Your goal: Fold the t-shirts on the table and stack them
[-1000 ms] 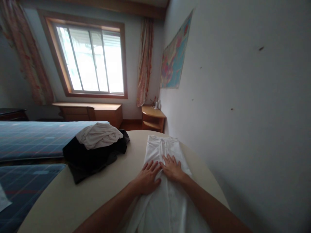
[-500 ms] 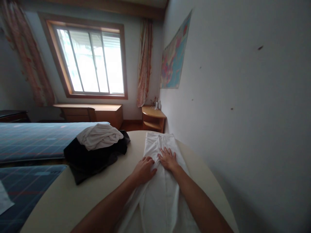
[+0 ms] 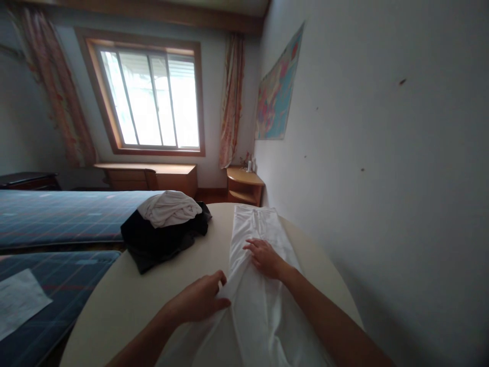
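Both hands (image 3: 264, 258) — at white garment (image 3: 254, 316)

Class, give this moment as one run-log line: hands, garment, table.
left hand: open, at left edge of white garment | right hand: open, over white garment | white garment: on round table

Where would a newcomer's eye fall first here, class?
Probably on the bright window, upper left. Next, the white garment spread lengthwise on the round table, with the right hand over it and the left hand near its left edge. Then the dark cloth topped by a pale cloth, at the table's far left.
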Demonstrator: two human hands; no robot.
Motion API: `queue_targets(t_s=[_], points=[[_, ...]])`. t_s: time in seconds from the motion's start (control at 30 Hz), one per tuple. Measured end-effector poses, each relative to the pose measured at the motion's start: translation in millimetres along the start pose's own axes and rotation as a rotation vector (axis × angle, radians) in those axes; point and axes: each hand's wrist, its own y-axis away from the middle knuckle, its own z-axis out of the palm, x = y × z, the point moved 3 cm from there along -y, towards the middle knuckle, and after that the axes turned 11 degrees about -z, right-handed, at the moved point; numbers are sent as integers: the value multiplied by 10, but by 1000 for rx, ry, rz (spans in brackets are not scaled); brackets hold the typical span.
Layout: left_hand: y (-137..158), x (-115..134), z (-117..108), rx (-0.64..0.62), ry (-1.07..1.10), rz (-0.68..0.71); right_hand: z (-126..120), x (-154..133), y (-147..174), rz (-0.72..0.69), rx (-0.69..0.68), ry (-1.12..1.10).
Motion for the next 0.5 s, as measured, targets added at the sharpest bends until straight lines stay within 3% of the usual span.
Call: queue_targets(t_s=[0.07,0.2,0.27,0.37,0.5], points=[[93,67,-34,-123,196,57,-46,-159,135,-83,5,-38],[212,194,-21,-559,540,142,-72,-316,399,-64,10,-74],[171,157,24,-625,565,130,-58,-318,491,-27,11,-59],[-29,-1,129,-513,555,132,-59,-293,567,22,23,-24],[-349,-260,176,42,403,131,-164,-444,623,-41,2,-34]])
